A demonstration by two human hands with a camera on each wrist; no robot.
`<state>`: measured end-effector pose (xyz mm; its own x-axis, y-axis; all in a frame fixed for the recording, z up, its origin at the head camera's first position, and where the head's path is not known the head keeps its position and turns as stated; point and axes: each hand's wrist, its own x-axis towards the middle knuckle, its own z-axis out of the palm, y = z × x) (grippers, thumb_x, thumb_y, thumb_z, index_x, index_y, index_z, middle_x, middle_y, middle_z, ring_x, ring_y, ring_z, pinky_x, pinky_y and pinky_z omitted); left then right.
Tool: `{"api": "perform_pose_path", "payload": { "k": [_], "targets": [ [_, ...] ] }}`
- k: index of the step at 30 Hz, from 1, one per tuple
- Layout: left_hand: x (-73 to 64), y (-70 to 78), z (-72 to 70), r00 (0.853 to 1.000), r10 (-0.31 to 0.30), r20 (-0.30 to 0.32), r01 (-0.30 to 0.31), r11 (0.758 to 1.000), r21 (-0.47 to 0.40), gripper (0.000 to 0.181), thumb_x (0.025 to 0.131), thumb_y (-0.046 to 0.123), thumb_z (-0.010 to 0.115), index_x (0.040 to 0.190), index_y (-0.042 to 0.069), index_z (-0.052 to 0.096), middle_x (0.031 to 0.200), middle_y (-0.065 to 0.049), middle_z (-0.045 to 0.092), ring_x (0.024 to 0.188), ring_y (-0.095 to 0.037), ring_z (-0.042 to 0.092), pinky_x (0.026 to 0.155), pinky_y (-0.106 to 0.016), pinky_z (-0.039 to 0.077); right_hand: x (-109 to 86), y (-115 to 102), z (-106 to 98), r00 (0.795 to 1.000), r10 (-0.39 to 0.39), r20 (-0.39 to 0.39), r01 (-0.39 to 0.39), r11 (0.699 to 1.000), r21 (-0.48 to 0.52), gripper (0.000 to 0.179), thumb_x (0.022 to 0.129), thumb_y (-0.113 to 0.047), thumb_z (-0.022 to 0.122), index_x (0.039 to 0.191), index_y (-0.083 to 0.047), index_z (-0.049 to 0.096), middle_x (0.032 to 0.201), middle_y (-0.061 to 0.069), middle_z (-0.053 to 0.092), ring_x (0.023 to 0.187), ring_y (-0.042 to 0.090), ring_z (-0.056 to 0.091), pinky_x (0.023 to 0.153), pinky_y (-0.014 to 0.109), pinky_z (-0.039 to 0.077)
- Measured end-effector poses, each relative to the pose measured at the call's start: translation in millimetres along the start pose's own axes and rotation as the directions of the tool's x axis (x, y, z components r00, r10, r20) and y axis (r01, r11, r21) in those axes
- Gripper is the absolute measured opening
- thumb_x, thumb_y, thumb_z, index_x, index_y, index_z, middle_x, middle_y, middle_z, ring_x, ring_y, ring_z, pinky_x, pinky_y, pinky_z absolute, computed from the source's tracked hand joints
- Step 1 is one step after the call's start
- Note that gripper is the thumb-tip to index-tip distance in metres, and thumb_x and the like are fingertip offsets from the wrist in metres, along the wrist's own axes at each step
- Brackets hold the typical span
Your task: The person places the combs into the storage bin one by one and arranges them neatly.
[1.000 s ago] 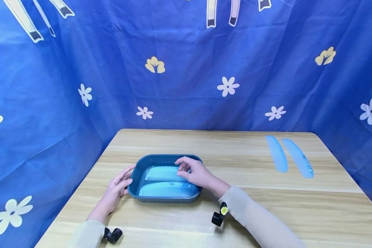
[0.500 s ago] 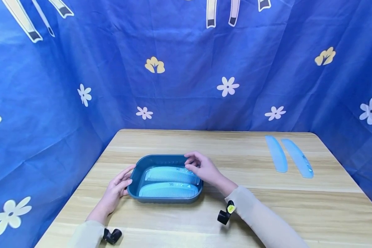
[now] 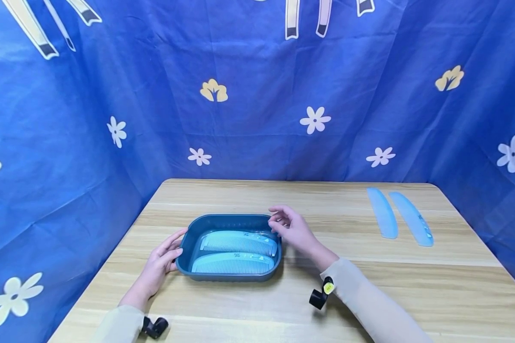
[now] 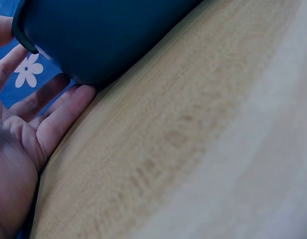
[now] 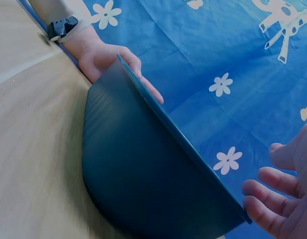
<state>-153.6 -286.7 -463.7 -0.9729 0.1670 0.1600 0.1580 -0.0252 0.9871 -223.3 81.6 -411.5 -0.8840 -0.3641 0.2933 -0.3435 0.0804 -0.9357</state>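
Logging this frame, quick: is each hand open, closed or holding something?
Left hand: holding the dark blue tub at one end.
Right hand: open, fingers loosely curled, holding nothing.

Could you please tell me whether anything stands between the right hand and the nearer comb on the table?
Nothing visible does: in the head view, only wood-grain tabletop separates the right hand from the nearer comb.
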Motion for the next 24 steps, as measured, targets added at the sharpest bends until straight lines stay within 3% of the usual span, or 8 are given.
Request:
{"api": "perform_pose_path", "payload": {
  "k": [9, 15, 24],
  "targets": [
    [-0.8, 1.2, 0.6, 1.000, -0.001, 0.000, 0.001, 1.000, 0.008, 0.050, 0.097, 0.008, 0.045, 0.143, 0.000, 0.028, 0.123, -0.009, 0.054, 0.100, -0.021, 0.061, 0.072, -0.035, 0.054, -9.5, -22, -12, 1.000, 0.013, 0.005, -0.014, 1.000, 0.017, 0.033, 0.088, 0.003, 0.057, 0.121, 0.007, 0.051, 0.099, 0.025, 0.059, 0.082, 0.044, 0.059, 0.069, 0.054, 0.050],
    [-1.7, 1.2, 1.3, 1.000, -0.011, -0.007, 0.011, 1.000, 0.018, 0.051, 0.096, 0.010, 0.045, 0.144, 0.001, 0.029, 0.124, -0.009, 0.052, 0.100, -0.020, 0.061, 0.072, -0.035, 0.054, -12.7, -16, -24, 0.999, 0.035, -0.014, -0.035, 0.999, -0.001, 0.033, 0.089, 0.003, 0.057, 0.121, 0.007, 0.051, 0.101, 0.028, 0.058, 0.082, 0.044, 0.059, 0.066, 0.044, 0.053],
    [-1.7, 0.4, 1.2, 1.000, -0.003, -0.008, 0.003, 1.000, 0.017, 0.050, 0.097, 0.009, 0.045, 0.144, 0.001, 0.029, 0.123, -0.009, 0.053, 0.099, -0.021, 0.062, 0.071, -0.034, 0.055, -17.4, -5, -45, 0.998, 0.051, -0.047, -0.053, 0.998, -0.033, 0.032, 0.089, 0.003, 0.056, 0.121, 0.007, 0.051, 0.101, 0.028, 0.058, 0.082, 0.044, 0.059, 0.069, 0.053, 0.050]
  ]
}}
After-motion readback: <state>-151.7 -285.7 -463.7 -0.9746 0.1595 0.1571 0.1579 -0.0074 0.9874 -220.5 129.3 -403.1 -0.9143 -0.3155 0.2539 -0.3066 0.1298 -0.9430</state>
